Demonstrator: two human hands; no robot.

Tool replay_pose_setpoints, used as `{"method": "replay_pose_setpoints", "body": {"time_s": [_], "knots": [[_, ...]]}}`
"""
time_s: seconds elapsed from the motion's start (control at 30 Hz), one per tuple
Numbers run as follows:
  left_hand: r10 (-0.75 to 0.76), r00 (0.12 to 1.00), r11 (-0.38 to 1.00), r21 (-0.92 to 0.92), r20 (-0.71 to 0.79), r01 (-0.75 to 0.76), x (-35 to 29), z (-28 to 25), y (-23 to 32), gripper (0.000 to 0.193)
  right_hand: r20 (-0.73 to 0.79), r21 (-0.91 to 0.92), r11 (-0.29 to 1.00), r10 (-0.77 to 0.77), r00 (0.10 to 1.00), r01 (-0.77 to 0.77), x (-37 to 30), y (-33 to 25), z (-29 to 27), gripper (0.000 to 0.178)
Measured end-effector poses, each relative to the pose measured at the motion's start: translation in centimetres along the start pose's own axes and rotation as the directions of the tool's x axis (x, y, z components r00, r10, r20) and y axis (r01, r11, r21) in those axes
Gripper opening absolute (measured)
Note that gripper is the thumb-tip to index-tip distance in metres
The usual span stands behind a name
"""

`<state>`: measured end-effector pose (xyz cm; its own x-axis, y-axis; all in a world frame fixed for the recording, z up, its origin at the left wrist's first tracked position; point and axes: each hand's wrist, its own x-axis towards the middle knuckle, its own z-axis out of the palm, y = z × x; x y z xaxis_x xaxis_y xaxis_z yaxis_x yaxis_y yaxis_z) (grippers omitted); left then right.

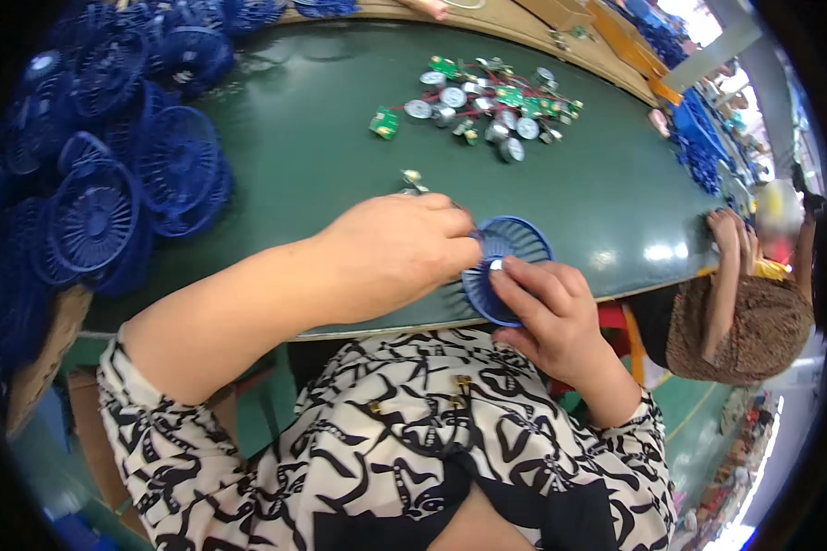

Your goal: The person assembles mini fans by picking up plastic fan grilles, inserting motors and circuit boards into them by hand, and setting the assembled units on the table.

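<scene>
Close to the table's near edge, a round blue plastic fan grille (526, 237) with radial ribs lies tilted under my hands. My right hand (558, 312) grips it from the right, its fingertips at a small silver motor (497, 265) in the grille's middle. From the left, my left hand (386, 253) reaches over with curled fingers, their tips closed at the grille's left side. What those fingertips pinch is hidden. Just beyond the left knuckles a small circuit board part (412, 178) peeks out, partly covered by the hand.
Many blue fan grilles (95, 216) are heaped on the left. Farther back on the green table (294, 119) lies a pile of silver motors wired to green circuit boards (508, 95). A cardboard edge (487, 20) runs along the far side. Another person's hands (728, 234) are at the right.
</scene>
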<state>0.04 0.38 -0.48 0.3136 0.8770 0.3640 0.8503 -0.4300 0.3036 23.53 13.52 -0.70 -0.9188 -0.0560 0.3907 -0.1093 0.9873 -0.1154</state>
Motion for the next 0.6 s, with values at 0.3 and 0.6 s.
{"method": "replay_pose_setpoints", "body": {"time_s": [0.3,0.6], "knots": [[-0.330,0.887,0.725,0.515,-0.324,0.458,-1.0,-8.3,1.7,0.026,-0.286,0.037,0.974,0.225,0.932,-0.224,-1.6,2.2,0.6,0.056],[-0.620,0.720,0.398,0.667,-0.311,0.630,-5.1,-9.1,-2.2,0.035,-0.522,0.008,0.744,0.573,0.632,-0.668,-5.3,9.5,-1.2,0.032]]}}
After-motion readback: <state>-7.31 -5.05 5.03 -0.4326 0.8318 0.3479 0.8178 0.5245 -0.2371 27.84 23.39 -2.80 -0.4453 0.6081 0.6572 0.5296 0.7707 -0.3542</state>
